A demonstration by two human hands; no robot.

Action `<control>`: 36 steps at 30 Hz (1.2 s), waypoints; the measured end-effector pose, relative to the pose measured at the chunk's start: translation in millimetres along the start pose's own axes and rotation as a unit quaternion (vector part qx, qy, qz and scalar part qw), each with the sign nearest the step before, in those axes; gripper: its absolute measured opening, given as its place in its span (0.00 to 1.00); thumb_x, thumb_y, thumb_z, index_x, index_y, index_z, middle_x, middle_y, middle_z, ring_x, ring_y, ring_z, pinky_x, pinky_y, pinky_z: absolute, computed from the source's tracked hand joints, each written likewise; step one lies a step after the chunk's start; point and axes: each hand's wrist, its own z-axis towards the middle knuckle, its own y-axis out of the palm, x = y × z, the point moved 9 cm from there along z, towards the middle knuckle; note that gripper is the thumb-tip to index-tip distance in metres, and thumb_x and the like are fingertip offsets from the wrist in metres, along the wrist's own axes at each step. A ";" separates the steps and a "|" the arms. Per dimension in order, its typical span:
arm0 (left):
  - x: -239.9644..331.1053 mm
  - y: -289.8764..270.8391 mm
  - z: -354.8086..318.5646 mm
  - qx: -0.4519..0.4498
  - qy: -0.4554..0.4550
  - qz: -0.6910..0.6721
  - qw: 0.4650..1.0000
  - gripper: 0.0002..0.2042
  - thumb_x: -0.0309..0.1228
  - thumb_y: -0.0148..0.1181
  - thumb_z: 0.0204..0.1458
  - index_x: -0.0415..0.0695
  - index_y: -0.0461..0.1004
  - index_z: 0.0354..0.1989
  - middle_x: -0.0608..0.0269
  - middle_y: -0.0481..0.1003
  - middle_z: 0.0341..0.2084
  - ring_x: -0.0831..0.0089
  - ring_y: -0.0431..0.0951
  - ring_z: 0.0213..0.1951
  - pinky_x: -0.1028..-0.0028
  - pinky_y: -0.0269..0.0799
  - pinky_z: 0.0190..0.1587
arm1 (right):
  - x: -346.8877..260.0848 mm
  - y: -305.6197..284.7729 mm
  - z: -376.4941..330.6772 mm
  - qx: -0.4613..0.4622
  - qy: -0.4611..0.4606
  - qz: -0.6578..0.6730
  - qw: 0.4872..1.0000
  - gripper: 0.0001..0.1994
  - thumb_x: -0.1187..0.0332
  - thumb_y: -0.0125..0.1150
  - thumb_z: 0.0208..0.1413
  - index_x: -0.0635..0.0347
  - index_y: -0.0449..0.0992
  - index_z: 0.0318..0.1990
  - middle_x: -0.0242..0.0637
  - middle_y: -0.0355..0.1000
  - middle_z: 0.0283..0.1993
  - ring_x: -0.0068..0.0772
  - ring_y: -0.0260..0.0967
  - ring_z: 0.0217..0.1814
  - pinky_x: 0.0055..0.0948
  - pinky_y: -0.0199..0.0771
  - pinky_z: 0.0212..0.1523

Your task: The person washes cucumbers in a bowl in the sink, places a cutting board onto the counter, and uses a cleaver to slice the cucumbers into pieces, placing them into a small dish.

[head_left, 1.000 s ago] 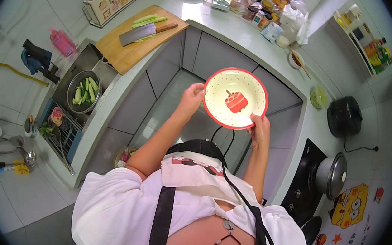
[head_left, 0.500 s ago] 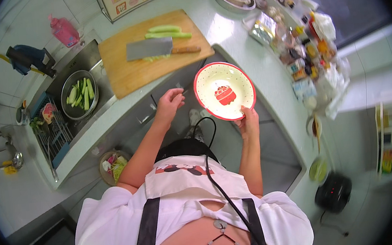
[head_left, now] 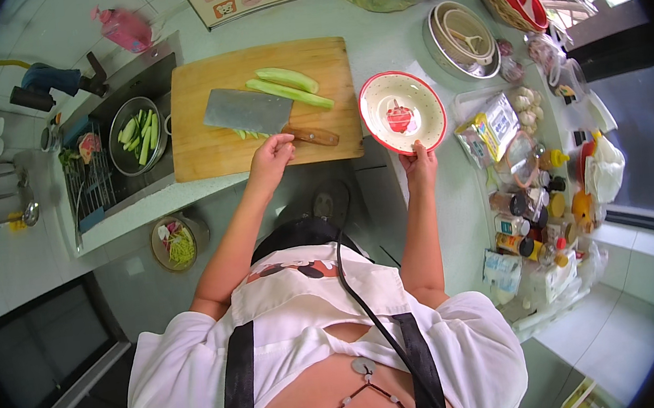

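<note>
My right hand pinches the near rim of a white bowl with a red edge, small dots and a red picture inside. The bowl is over the counter, just right of the wooden cutting board. My left hand, its fingers curled together, is over the board's near edge, close to the wooden handle of a cleaver; contact with it is unclear. The cleaver lies flat on the board. Peeled cucumber pieces lie behind it, and small cut bits show under the blade's near edge.
Left, a metal basin of cucumber pieces stands in the sink. A bin of scraps is below the counter. Stacked bowls, garlic and several seasoning bottles crowd the right side. A pink bottle stands behind the sink.
The bowl in my right hand has moved from in front of the counter to over it, beside the board. My left hand has come up to the cleaver's handle. The view has shifted.
</note>
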 end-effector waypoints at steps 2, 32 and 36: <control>-8.2 -5.5 0.4 0.029 -0.025 -0.002 0.999 0.11 0.28 0.49 0.55 0.41 0.69 0.45 0.66 0.71 0.32 0.81 0.70 0.32 0.80 0.68 0.39 | 2.6 -4.7 15.8 0.009 -0.001 -0.006 1.000 0.11 0.70 0.49 0.56 0.56 0.65 0.46 0.33 0.72 0.38 0.25 0.72 0.34 0.27 0.75 0.32; -30.6 -117.4 27.8 0.013 -0.011 -0.032 0.999 0.11 0.28 0.48 0.55 0.41 0.68 0.45 0.67 0.72 0.31 0.81 0.70 0.32 0.81 0.68 0.37 | 29.0 198.5 -83.4 -0.187 -0.360 -0.664 0.629 0.15 0.71 0.56 0.44 0.55 0.69 0.43 0.38 0.69 0.40 0.42 0.65 0.45 0.38 0.65 0.44; -38.8 -151.0 21.7 0.036 -0.014 -0.010 0.999 0.10 0.26 0.48 0.54 0.40 0.69 0.44 0.67 0.71 0.29 0.82 0.70 0.31 0.82 0.67 0.36 | 61.8 241.9 -84.4 -0.172 -0.392 -0.722 0.543 0.16 0.73 0.55 0.41 0.53 0.69 0.41 0.37 0.67 0.39 0.42 0.64 0.45 0.37 0.63 0.44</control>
